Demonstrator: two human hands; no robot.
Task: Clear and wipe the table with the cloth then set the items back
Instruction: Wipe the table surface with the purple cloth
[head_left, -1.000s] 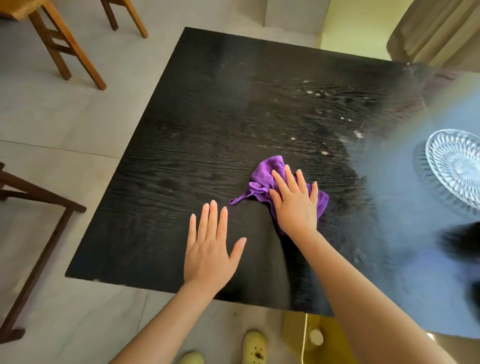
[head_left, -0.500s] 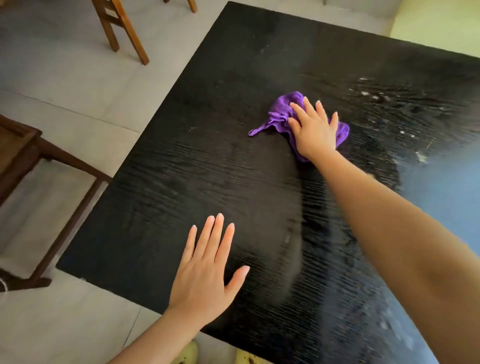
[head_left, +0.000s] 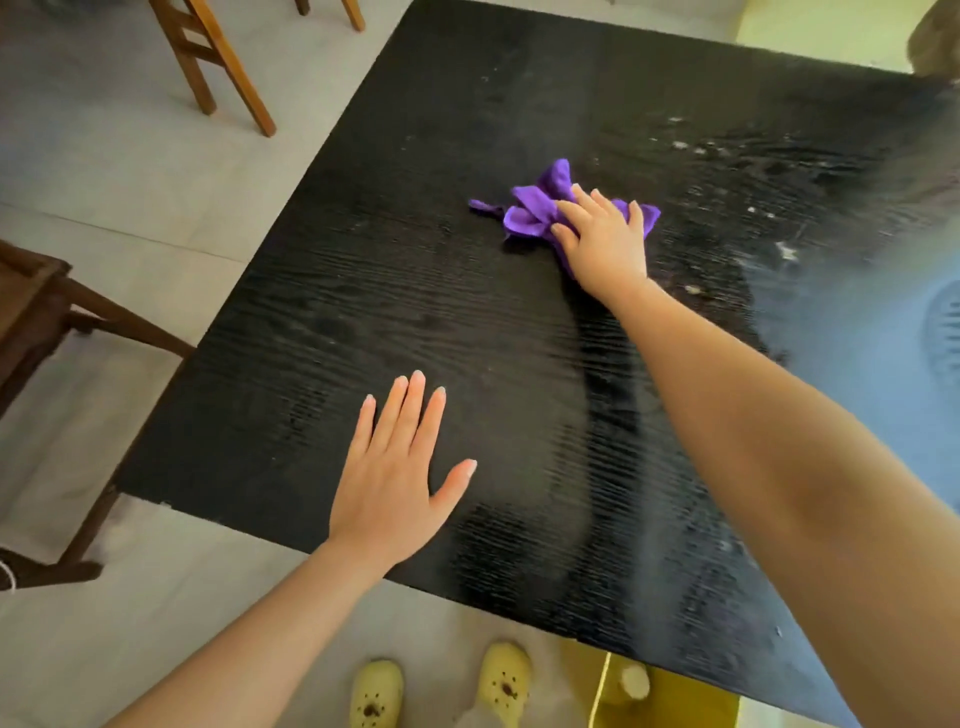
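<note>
Bare arms as far up as the shot goes, and both the left hand (head_left: 395, 478) and right hand (head_left: 602, 241) are bare too. The nails (head_left: 418, 375) are longish with a pale, natural look. On the feet are pale yellow foam clogs (head_left: 505, 683) with round holes on top and a small dark blob on each.

Counter: square black wood-grain counter (head_left: 363, 322), its ribbed grain running across and one corner toward the lower left.
Cloth: crumpled purple microfibre cloth (head_left: 530, 213), lying on the counter past its middle.
Right hand: right hand (head_left: 605, 244) pressed on the cloth's right part, fingers spread over it.
Left hand: left hand (head_left: 395, 467) palm-down on bare wood near the front edge, fingers straight, well apart from the cloth.
Debris: pale specks (head_left: 787, 252) scattered on the surface right of the cloth.
Right margin: hazy, with a blurred ribbed round shape (head_left: 945, 332).
</note>
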